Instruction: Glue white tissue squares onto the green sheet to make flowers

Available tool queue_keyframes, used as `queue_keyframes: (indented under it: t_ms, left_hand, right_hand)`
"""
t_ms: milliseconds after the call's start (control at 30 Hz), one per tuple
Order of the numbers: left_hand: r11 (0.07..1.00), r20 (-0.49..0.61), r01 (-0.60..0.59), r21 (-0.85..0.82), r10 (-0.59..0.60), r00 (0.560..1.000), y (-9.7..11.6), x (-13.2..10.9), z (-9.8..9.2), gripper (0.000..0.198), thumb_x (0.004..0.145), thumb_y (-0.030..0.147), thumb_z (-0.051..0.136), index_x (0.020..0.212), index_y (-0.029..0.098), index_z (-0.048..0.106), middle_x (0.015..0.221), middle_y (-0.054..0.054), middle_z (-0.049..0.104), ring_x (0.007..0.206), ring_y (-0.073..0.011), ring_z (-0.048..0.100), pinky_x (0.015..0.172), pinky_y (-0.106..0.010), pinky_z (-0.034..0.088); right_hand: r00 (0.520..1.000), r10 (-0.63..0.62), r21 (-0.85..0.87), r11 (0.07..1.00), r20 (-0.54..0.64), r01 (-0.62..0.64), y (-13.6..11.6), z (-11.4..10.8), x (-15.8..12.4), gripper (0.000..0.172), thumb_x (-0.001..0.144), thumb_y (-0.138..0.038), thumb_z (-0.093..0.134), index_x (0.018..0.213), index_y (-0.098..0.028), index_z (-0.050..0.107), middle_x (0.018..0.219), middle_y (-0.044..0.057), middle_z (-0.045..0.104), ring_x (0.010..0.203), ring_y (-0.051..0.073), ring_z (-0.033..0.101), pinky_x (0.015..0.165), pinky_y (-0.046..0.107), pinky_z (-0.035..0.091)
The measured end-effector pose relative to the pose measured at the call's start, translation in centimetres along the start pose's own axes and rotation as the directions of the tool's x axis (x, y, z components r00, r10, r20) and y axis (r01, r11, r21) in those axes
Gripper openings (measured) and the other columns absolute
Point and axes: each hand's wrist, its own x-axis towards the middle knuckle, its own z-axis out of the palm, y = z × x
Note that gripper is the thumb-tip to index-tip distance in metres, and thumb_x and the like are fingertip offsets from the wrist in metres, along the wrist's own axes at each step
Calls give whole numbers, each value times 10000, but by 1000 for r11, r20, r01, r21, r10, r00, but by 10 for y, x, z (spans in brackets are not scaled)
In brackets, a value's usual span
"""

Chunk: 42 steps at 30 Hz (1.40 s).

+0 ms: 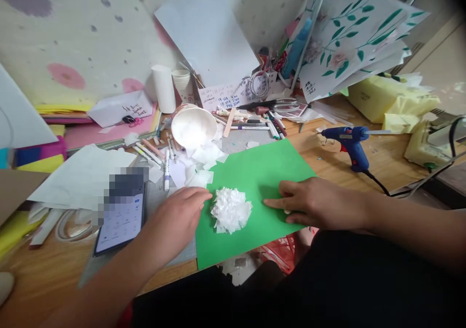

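Observation:
A white ruffled flower of crumpled paper pieces point(231, 210) lies on a sheet of green paper point(276, 167) at the desk's front edge. My left hand point(178, 216) is just left of the flower, its fingers loosely bent and fingertips by the petals. Nothing shows in that hand, though its underside is hidden. On the right part of the green sheet rests my right hand point(309, 204), index finger stretched toward the flower and the other fingers partly curled. A small pale spot shows beneath those fingers, too small to name.
A blue hot glue gun point(349, 143) stands at the right with its cord trailing. Behind the green sheet are a white paper bowl point(194, 126), loose white paper squares point(204, 160) and several markers point(274, 126). A phone point(122, 216) lies at the left.

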Motion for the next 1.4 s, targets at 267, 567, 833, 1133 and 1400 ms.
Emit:
queue_keyframes:
  t_ms: [267,567,833,1133,1400]
  left_hand:
    - [978,110,-41,204,18,994,-22,46,2,442,898,186,360,1302,240,533,1388,-67,493,1248,-263,452,1020,-441,408]
    - [948,114,59,312,-99,989,-51,109,-13,398,866,226,420,1226,236,590,1229,-91,584,1101,-292,546,929,-434,443]
    - [949,-20,112,295,-111,994,-58,103,-13,341,836,167,422,1055,236,675,1214,-58,595,994,-266,606,829,-380,482]
    - [873,-88,322,366,-311,946,-33,57,-34,246,856,248,401,837,223,645,759,-38,662,692,-237,617,568,-317,399]
    - [874,-42,317,369,-325,945,-25,47,-11,317,875,282,461,1143,181,599,1073,-108,655,984,-274,615,782,-348,466]
  right_hand:
    - [1000,17,78,997,21,-19,2,0,1,385,959,-402,389,1336,-370,460,922,13,559,674,146,575,555,294,357]
    - [996,60,-68,996,-73,-65,2,9,6,431,935,-324,444,1362,-273,456,908,26,593,605,134,605,524,286,378]
    - [937,318,-118,934,-145,-336,21,12,8,456,934,-381,418,1363,-241,485,941,74,611,611,191,630,558,327,446]
    - [933,294,286,930,-207,-229,15,10,21,211,878,-260,534,1034,-220,670,1026,67,603,775,161,625,713,287,490]
    - [946,286,134,954,-153,-267,6,5,42,171,915,-237,451,832,-180,589,918,56,580,692,160,595,615,262,425]
